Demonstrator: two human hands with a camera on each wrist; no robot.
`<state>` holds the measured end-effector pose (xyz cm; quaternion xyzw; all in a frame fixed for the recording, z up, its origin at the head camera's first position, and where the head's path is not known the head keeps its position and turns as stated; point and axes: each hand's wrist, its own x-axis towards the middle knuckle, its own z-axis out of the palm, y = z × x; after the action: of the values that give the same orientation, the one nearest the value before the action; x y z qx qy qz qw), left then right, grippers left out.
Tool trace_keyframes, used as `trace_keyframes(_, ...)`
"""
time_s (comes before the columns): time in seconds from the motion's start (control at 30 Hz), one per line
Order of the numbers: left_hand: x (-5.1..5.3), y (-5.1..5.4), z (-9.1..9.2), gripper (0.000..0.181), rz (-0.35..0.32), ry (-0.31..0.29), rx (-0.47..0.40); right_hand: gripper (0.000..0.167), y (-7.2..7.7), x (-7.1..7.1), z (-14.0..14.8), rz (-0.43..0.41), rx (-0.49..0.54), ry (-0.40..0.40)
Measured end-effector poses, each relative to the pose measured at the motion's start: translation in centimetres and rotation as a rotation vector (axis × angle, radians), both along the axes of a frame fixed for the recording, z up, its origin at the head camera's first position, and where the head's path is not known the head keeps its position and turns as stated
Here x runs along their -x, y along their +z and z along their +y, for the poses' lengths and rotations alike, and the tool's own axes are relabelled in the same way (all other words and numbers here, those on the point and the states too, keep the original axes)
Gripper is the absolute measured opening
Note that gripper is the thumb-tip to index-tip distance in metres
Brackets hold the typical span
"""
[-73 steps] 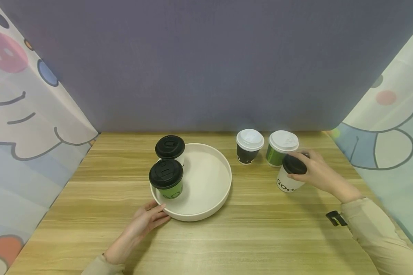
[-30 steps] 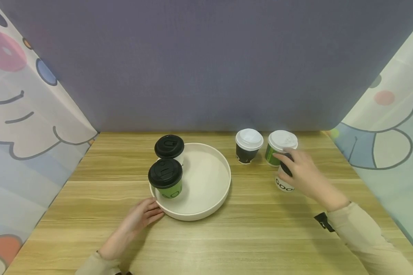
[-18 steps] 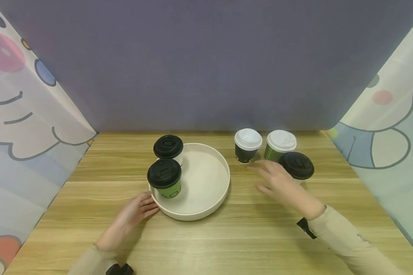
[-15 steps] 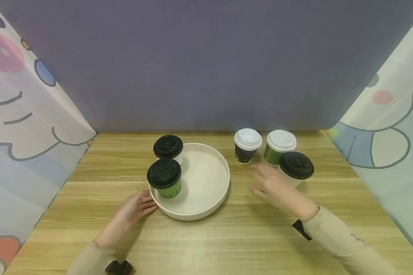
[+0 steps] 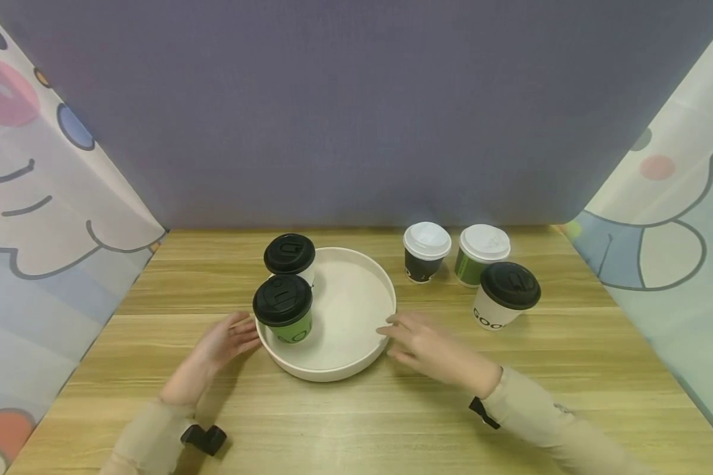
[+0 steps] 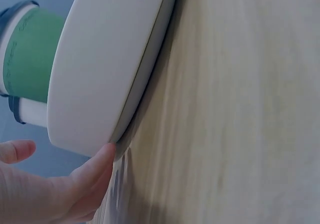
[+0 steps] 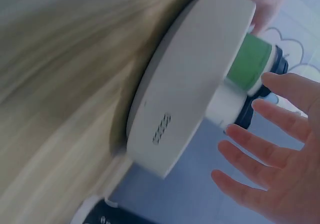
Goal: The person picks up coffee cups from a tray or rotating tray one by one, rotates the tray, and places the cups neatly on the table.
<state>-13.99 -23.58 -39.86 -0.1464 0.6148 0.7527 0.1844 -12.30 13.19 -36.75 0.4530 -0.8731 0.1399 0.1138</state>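
A round cream tray lies on the wooden table. On its left side stand a green paper coffee cup and, behind it, a white paper coffee cup, both with black lids. My left hand is at the tray's left edge; in the left wrist view a fingertip touches the tray's lower rim. My right hand reaches to the tray's right edge, holding nothing. Its spread, extended fingers look apart from the tray wall in the right wrist view.
Right of the tray stand a dark cup and a green cup, both white-lidded, and a white cup with a black lid. A grey panel stands behind the table. Cartoon-print curtains flank it.
My right hand has let go of the white cup at the right and moved left to the tray's right edge. My left hand has shifted slightly up along the tray's left edge.
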Motion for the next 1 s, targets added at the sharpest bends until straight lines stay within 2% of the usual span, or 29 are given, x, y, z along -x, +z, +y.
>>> trace_keyframes(0.13, 0.7, -0.1, -0.5, 0.052, -0.003, 0.008, -0.050, 0.035, -0.1, -0.5, -1.3, -0.022, -0.021, 0.027)
trace_keyframes(0.33, 2.0, -0.4, -1.1, 0.036, 0.011, 0.010, -0.055, 0.033, -0.3, -1.0, -3.1, 0.001, -0.058, 0.065)
trace_keyframes(0.47, 2.6, -0.6, -1.5, 0.052, 0.041, -0.025, -0.056, 0.031, -0.5, -1.1, -4.2, 0.035, -0.059, 0.094)
trace_keyframes(0.57, 3.1, -1.1, -2.0, 0.053, 0.051, -0.038, -0.088, 0.031, -0.7, -1.2, -5.0, 0.042, -0.060, 0.112)
trace_keyframes(0.7, 4.0, -2.1, -2.6, 0.023, 0.043, -0.049, -0.137, 0.030, -0.9, -1.4, -5.9, 0.029, -0.072, 0.127)
trace_keyframes(0.8, 4.5, -2.5, -2.8, 0.012, 0.039, -0.067, -0.131, 0.030, -1.0, -1.5, -6.5, 0.014, -0.089, 0.130)
trace_keyframes(0.87, 4.6, -2.4, -2.7, 0.018, 0.060, -0.091, -0.105, 0.029, -1.0, -1.5, -6.8, 0.004, -0.095, 0.129)
trace_keyframes(1.0, 4.2, -1.6, -2.2, 0.054, 0.131, -0.150, -0.011, 0.027, -1.1, -1.5, -7.2, 0.004, -0.107, 0.129)
